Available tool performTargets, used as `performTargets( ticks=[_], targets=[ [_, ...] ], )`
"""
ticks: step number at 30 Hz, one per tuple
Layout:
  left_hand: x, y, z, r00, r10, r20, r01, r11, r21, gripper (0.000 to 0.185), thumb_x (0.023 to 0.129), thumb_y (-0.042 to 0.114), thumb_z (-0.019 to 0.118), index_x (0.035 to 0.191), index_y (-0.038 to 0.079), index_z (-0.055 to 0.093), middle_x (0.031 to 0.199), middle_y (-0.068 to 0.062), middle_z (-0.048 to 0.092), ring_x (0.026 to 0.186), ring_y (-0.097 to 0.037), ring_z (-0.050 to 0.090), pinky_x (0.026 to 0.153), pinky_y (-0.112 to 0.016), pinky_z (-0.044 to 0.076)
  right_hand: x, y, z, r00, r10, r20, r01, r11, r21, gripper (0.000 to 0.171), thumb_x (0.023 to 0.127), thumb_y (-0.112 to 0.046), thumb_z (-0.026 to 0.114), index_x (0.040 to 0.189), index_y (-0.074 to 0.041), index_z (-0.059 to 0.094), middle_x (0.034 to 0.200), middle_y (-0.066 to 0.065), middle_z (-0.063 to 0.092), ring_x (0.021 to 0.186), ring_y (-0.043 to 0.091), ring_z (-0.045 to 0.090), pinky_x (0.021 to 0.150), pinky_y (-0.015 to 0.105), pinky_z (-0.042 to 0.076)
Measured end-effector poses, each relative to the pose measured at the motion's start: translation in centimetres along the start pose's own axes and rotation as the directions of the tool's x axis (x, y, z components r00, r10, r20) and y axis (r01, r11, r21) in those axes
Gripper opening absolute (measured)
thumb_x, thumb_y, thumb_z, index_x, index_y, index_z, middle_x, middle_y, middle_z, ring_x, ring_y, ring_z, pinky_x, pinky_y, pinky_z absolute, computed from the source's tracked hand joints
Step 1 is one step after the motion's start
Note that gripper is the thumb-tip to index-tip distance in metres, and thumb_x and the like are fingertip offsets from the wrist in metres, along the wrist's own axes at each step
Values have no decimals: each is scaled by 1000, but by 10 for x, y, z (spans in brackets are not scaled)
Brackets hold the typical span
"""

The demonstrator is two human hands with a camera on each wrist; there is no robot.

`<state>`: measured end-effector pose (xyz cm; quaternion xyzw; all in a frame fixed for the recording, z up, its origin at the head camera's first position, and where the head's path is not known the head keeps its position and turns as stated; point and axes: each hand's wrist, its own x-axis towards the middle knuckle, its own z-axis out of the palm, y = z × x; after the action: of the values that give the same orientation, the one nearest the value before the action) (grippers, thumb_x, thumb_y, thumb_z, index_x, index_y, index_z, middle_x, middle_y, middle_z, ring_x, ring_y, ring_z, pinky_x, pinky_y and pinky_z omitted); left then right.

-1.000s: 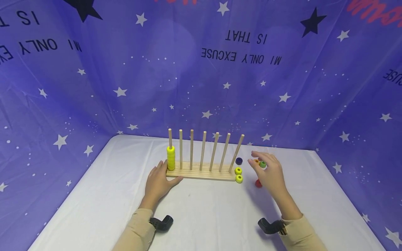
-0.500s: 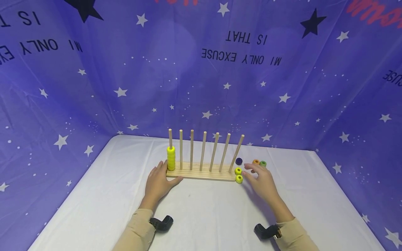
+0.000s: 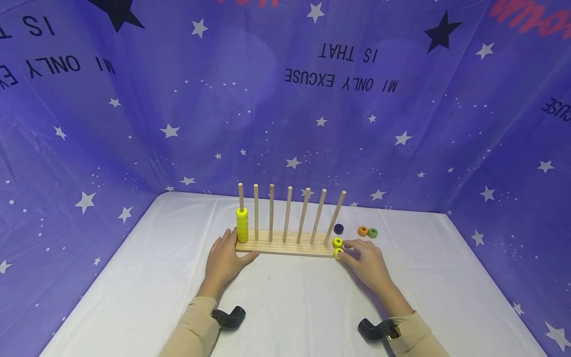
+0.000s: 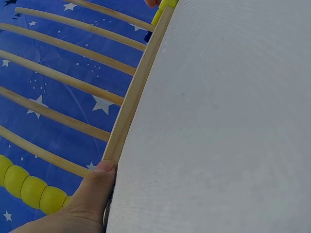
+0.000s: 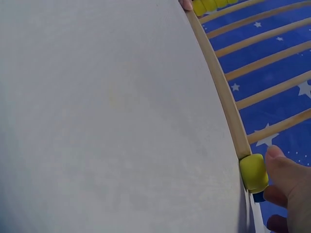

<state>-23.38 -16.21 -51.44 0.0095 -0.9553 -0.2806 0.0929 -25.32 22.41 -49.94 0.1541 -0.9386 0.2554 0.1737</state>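
Peg rack (image 3: 285,244), wooden, seven upright dowels on a flat base, stands mid-table on the white tablecloth (image 3: 290,307); purple star backdrop (image 3: 178,99) behind, its print upside down. Largest item after that: stack of yellow rings (image 3: 242,225) on the leftmost dowel, approx. five, exact count hard to tell from the head view; in the left wrist view only part of the stack shows, rest cut off by the frame edge.

Left hand (image 3: 226,258) rests at the rack's left end, thumb tip against the base's front corner, fingers relaxed and straight, holding nothing. Left wrist view shows only the thumb; other fingers out of frame.

Right hand (image 3: 365,262) is at the rack's right end, thumb and fingertips closing on the front yellow ring (image 3: 339,253), which lies on the cloth touching the base's end. Right wrist view shows thumb on the ring's side; the opposing fingers are partly hidden behind it, so grip looks like a pinch but full contact can't be seen. Second yellow ring (image 3: 337,242) just behind it, also beside the base.

Further back, apart from the hand: dark blue ring (image 3: 339,228), orange ring (image 3: 363,231), green ring (image 3: 372,232), last two touching or nearly so. Black wrist mounts partly visible at both sleeves.
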Motion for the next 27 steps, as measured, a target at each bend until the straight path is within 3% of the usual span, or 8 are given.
performTargets(
  ticks=[19, 27],
  targets=[
    [-1, 1, 0, 1000, -10, -4, 10, 1000, -4, 102, 73, 68, 65, 147, 6, 31, 149, -18, 37, 142, -35, 28, 119, -49, 19, 0, -4, 8, 1000, -12, 20, 13, 999, -46, 36, 75, -48, 75, 101, -24, 69, 101, -8, 70, 100, 19, 60, 83, 37, 35],
    [-1, 2, -1, 1000, -7, -1, 7, 1000, 9, 101, 74, 67, 65, 147, 5, 31, 149, -19, 37, 142, -35, 28, 119, -50, 19, 0, -3, 10, 999, 4, 41, -2, 999, -47, 35, 74, -48, 76, 100, -26, 68, 101, -9, 70, 101, 19, 60, 85, 39, 35]
  ],
)
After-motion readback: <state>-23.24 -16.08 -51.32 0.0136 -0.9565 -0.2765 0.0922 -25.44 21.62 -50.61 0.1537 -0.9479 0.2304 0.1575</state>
